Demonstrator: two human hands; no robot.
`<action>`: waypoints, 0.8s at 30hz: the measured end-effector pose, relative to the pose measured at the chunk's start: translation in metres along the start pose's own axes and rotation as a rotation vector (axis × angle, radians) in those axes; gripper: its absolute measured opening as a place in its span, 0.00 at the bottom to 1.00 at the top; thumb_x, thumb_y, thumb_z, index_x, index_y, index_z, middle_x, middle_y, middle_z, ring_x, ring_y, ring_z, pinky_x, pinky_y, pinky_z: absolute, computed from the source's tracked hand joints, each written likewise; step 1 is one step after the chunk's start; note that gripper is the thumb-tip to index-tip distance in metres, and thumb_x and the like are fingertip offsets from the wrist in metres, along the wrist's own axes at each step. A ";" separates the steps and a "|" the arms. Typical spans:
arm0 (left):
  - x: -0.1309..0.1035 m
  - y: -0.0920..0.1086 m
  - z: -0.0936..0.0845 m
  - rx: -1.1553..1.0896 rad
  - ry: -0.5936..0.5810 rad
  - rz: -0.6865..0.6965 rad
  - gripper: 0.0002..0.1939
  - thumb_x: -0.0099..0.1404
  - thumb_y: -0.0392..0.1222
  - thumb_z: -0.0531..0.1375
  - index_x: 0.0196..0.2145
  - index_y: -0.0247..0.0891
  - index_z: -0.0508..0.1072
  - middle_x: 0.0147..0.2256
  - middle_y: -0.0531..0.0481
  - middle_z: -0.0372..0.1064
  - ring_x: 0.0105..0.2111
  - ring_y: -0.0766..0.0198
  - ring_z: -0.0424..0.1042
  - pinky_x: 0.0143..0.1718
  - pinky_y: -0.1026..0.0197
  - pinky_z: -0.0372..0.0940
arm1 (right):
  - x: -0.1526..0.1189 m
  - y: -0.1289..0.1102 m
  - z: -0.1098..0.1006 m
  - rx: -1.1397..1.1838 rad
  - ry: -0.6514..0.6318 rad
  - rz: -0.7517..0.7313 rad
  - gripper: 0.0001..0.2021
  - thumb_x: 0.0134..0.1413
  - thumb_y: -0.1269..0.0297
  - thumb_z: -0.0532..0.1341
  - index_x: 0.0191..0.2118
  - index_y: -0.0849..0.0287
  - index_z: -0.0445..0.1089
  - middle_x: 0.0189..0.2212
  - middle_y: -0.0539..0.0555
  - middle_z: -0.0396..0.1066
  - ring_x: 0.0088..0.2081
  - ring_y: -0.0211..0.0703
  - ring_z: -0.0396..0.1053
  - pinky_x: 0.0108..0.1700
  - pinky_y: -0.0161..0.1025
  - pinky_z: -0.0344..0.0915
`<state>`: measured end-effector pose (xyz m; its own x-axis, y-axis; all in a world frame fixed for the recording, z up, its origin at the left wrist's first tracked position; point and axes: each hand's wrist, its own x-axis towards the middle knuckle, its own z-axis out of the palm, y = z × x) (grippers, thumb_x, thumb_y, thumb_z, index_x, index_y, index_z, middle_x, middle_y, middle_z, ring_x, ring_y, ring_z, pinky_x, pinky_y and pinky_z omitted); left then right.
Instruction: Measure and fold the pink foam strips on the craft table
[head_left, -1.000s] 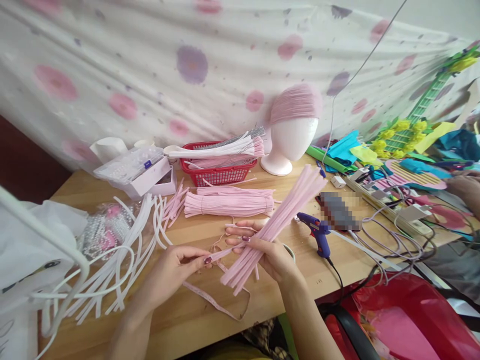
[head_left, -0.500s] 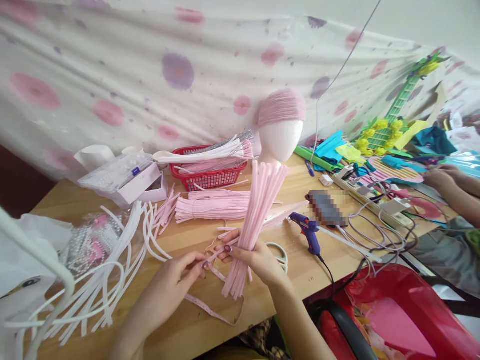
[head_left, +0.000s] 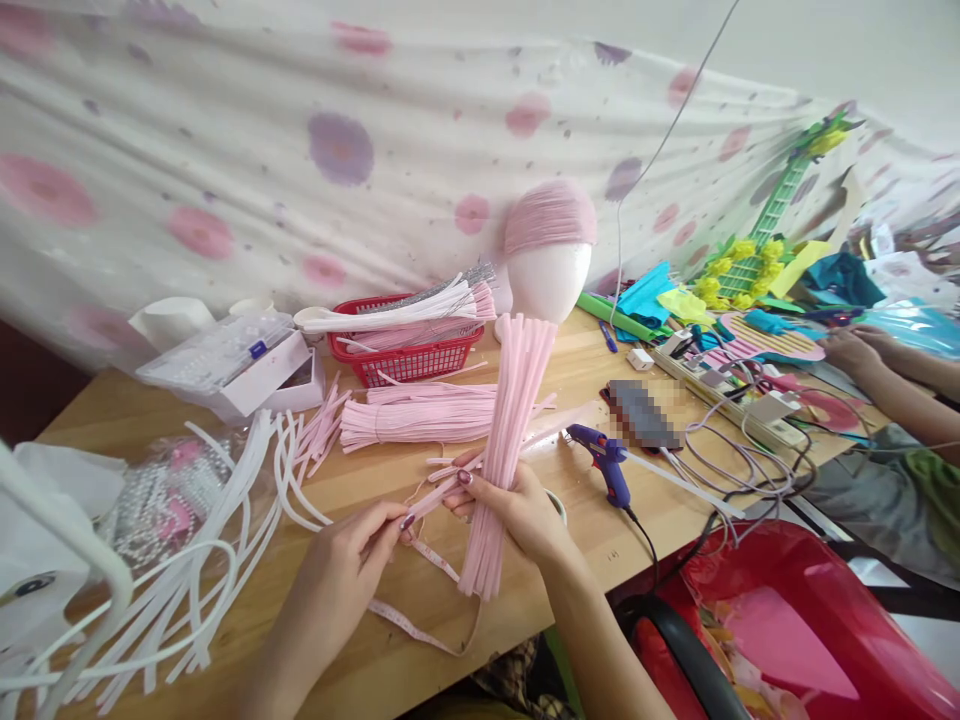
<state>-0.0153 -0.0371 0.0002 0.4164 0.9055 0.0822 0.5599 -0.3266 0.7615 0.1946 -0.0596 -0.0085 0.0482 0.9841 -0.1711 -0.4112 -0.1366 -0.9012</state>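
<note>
My right hand [head_left: 529, 515] is closed around a bundle of pink pipe cleaners [head_left: 517, 400], which stands nearly upright over the table. Between finger and thumb, my left hand [head_left: 349, 565] pinches the end of a single pink pipe cleaner [head_left: 436, 493]. That strand runs across to the fingers of my right hand, beside the bundle. Below the hands a pink tape measure [head_left: 405, 625] curls on the wood. Scissors with a pale handle [head_left: 556, 505] are mostly hidden behind my right hand. Another tied pink bundle [head_left: 420, 415] lies behind.
A red basket [head_left: 420, 367] holds more stems, near a white mannequin head [head_left: 547, 280]. White pipe cleaners [head_left: 202, 560] spread at left. A blue glue gun [head_left: 604, 460], a phone [head_left: 641, 415] and a power strip [head_left: 750, 415] with cables lie right. A co-worker's hands [head_left: 855, 352] are farther right.
The bundle has tilted to stand straighter in my right hand. The single pipe cleaner between my hands now angles up to the right. The whole view has shifted slightly.
</note>
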 end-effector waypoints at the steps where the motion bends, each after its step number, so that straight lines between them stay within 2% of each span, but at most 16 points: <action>1: 0.000 -0.002 -0.002 -0.013 0.003 0.004 0.14 0.66 0.47 0.53 0.36 0.43 0.78 0.29 0.51 0.78 0.29 0.58 0.76 0.35 0.60 0.68 | 0.000 0.000 -0.001 -0.001 0.002 -0.005 0.21 0.43 0.53 0.75 0.39 0.61 0.72 0.26 0.51 0.78 0.27 0.41 0.79 0.34 0.35 0.76; 4: 0.001 -0.005 -0.005 -0.046 -0.019 0.006 0.15 0.65 0.47 0.54 0.39 0.44 0.80 0.38 0.48 0.80 0.38 0.56 0.78 0.43 0.59 0.69 | 0.000 0.000 -0.002 -0.008 0.000 -0.030 0.21 0.45 0.52 0.74 0.40 0.60 0.72 0.25 0.50 0.78 0.26 0.40 0.78 0.33 0.35 0.76; 6: 0.002 -0.004 -0.005 -0.055 -0.063 0.003 0.15 0.66 0.47 0.54 0.41 0.44 0.80 0.40 0.48 0.80 0.41 0.55 0.77 0.45 0.58 0.68 | 0.001 -0.001 0.000 -0.007 -0.007 -0.046 0.21 0.46 0.51 0.73 0.41 0.59 0.71 0.26 0.51 0.78 0.26 0.40 0.78 0.33 0.35 0.75; 12: 0.003 0.005 0.003 -0.059 -0.175 -0.018 0.18 0.70 0.48 0.49 0.40 0.42 0.77 0.37 0.48 0.78 0.37 0.57 0.75 0.40 0.58 0.67 | 0.002 0.002 0.011 -0.040 -0.085 -0.064 0.24 0.49 0.47 0.70 0.46 0.59 0.72 0.29 0.54 0.79 0.26 0.42 0.76 0.30 0.37 0.73; 15: 0.003 0.002 0.005 -0.071 -0.178 -0.044 0.19 0.70 0.49 0.49 0.43 0.40 0.77 0.33 0.48 0.77 0.34 0.57 0.74 0.40 0.58 0.67 | 0.003 0.004 0.013 -0.050 -0.085 -0.070 0.25 0.50 0.46 0.69 0.47 0.59 0.72 0.28 0.54 0.78 0.26 0.42 0.75 0.30 0.38 0.72; 19: 0.004 -0.004 0.011 -0.163 -0.152 -0.066 0.20 0.69 0.51 0.51 0.48 0.39 0.77 0.41 0.45 0.78 0.42 0.55 0.75 0.46 0.56 0.67 | 0.003 0.007 0.015 -0.034 -0.083 -0.043 0.23 0.48 0.47 0.71 0.44 0.59 0.73 0.28 0.52 0.77 0.25 0.39 0.72 0.30 0.37 0.70; 24: 0.008 -0.001 0.023 -0.248 -0.072 -0.110 0.18 0.69 0.50 0.51 0.45 0.39 0.76 0.41 0.44 0.78 0.43 0.53 0.75 0.46 0.55 0.67 | 0.005 0.015 0.022 0.014 0.028 -0.060 0.19 0.45 0.49 0.72 0.34 0.59 0.75 0.26 0.50 0.72 0.25 0.36 0.65 0.29 0.34 0.63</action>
<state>0.0043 -0.0362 -0.0148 0.4177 0.9072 -0.0494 0.4159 -0.1426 0.8982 0.1680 -0.0541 -0.0144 0.0986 0.9868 -0.1285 -0.4195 -0.0758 -0.9046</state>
